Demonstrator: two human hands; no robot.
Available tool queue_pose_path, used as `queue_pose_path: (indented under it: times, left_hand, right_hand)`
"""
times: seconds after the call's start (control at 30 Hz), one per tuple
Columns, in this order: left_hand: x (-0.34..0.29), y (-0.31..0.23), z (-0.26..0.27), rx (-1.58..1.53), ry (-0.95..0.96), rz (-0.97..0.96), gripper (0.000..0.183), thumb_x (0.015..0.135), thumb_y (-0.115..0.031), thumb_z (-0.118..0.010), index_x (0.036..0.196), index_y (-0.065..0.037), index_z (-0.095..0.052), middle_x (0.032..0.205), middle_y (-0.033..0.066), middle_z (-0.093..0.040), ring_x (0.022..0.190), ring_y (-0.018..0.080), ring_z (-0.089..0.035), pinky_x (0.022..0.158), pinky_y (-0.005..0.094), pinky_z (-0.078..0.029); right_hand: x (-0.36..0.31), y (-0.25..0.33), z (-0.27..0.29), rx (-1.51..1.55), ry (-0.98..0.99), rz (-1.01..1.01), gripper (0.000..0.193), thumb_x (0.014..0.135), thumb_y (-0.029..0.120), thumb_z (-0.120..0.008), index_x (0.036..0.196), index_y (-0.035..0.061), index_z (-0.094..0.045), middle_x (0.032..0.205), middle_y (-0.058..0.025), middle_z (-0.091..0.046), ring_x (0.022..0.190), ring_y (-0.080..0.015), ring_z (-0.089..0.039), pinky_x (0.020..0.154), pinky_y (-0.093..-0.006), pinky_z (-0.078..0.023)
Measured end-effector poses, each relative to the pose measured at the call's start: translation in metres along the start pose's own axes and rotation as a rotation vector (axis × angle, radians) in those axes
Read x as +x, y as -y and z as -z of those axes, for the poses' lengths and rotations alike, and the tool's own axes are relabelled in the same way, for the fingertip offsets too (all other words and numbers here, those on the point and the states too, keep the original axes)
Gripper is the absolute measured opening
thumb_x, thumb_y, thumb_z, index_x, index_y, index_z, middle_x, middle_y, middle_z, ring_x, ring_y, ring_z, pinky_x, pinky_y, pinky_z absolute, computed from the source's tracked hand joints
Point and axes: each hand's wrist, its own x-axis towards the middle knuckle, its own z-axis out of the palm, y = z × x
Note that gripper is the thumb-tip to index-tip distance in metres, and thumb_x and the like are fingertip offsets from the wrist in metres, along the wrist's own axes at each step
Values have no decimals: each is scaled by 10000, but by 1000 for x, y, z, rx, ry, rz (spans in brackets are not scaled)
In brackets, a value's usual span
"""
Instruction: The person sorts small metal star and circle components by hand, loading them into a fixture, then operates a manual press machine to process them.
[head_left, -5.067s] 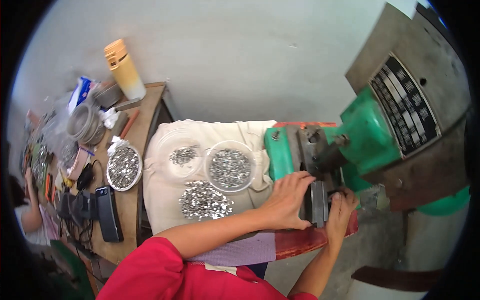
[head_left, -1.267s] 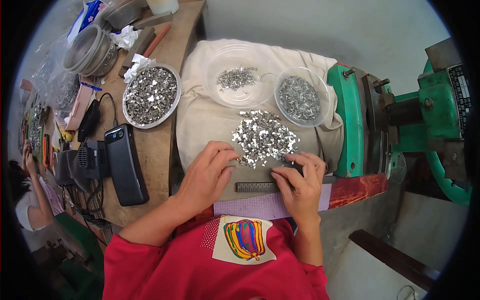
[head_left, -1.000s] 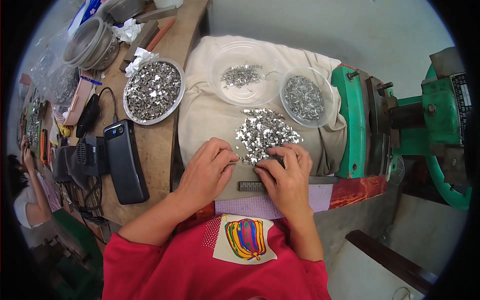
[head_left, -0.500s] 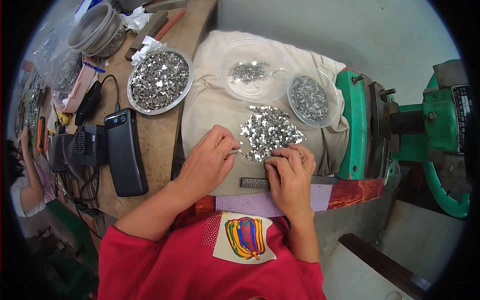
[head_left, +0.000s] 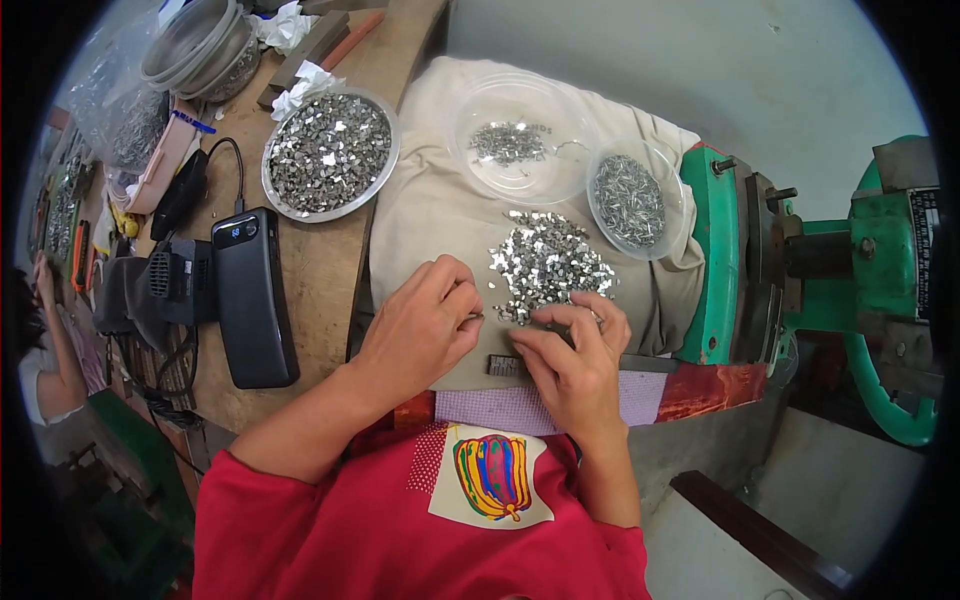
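A loose pile of small shiny metal pieces [head_left: 553, 265] lies on the beige cloth [head_left: 425, 215] in front of me. My left hand [head_left: 425, 320] is closed in a pinch just left of the pile. A tiny dark bit shows at its fingertips, too small to name. My right hand [head_left: 580, 360] is at the pile's near edge, thumb and forefinger apart, fingertips close to the pieces. Beneath its fingers lies a marked steel strip like a ruler [head_left: 502, 365], partly hidden by the hand.
Behind the pile are a wide clear dish [head_left: 500, 188] with some metal bits and a clear tub [head_left: 680, 200] of thin pins. On the wooden bench [head_left: 320, 270] sit a full bowl [head_left: 392, 165] and a black power bank [head_left: 255, 320]. A green machine [head_left: 715, 270] stands right.
My right thumb and forefinger have spread apart and the hand has shifted slightly. My left hand stays pinched, a little nearer the pile's lower edge. The whole view has shifted slightly.
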Motion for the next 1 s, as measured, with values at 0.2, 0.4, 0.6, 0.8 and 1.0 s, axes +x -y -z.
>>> queue_pose_path:
  times: [0.2, 0.4, 0.6, 0.8, 1.0]
  left_hand:
    - [1, 5, 9, -94, 82, 43, 188, 747, -20, -727, 882, -20, -596, 1012, 108, -558, 918, 295, -603, 760, 374, -501]
    - [1, 10, 12, -129, 108, 66, 164, 753, 10, -700, 893, -11, -617, 1018, 107, -561, 924, 282, -612, 770, 363, -501]
    - [2, 10, 13, -127, 128, 6, 127, 748, 15, -695, 860, -7, -639, 1005, 100, -564, 939, 274, -605, 785, 363, -498]
    - [4, 13, 13, -153, 144, 14, 144, 753, 10, -694, 885, -20, -645, 1005, 94, -569, 959, 269, -600, 804, 352, -494]
    - [4, 13, 14, -158, 160, 18, 154, 756, 6, -697, 899, -27, -647, 1007, 89, -570, 962, 266, -599, 815, 348, -494]
  right_hand:
    - [19, -3, -14, -129, -28, 96, 111, 748, 166, -759, 852, 168, -722, 1026, 10, -622, 1139, -261, -518, 983, -444, -350]
    - [19, 0, -8, -92, 33, 80, 147, 710, 139, -797, 839, 172, -736, 1036, 29, -644, 1133, -276, -534, 981, -445, -341]
    - [6, -5, 6, -106, 51, 4, 119, 731, 149, -782, 837, 154, -728, 1029, 17, -639, 1130, -275, -532, 987, -453, -335]
    - [7, -10, 12, -76, 41, 57, 133, 722, 143, -771, 848, 170, -741, 1027, 24, -638, 1130, -269, -531, 977, -438, -342]
    - [14, -8, 2, -47, 108, 109, 152, 687, 128, -795, 818, 166, -730, 1027, 17, -637, 1146, -286, -527, 985, -449, -338]
